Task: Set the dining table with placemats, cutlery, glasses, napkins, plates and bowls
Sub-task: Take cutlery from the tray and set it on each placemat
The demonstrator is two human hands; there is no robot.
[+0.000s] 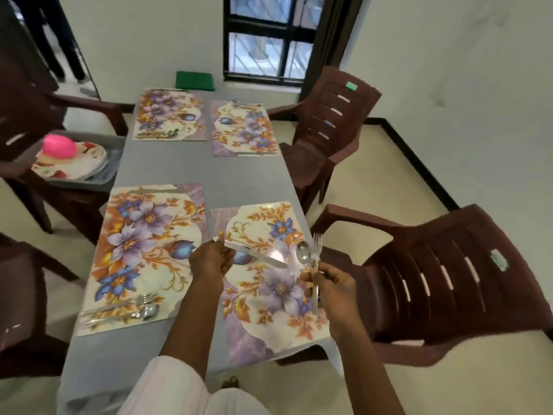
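Observation:
Several floral placemats lie on the grey table [248, 178]. Above the near right placemat [269, 307] my left hand [209, 262] grips a table knife [260, 256], its blade pointing right. My right hand [332, 283] holds a spoon [303, 254] and a fork [317, 244] together, heads pointing up. On the near left placemat [143, 244] a fork, spoon and knife [125, 311] lie at its near edge. The far left placemat [170, 115] carries cutlery [161, 133] at its near edge. On the far right placemat [244, 128], cutlery [239, 103] lies at the far edge.
Dark brown plastic chairs stand around the table, two on the right [443, 283] [326, 127]. On a left chair a grey tray [110, 178] holds patterned plates [77, 160] and a pink bowl [58, 146]. Green cloths [194, 80] sit at the table's far end.

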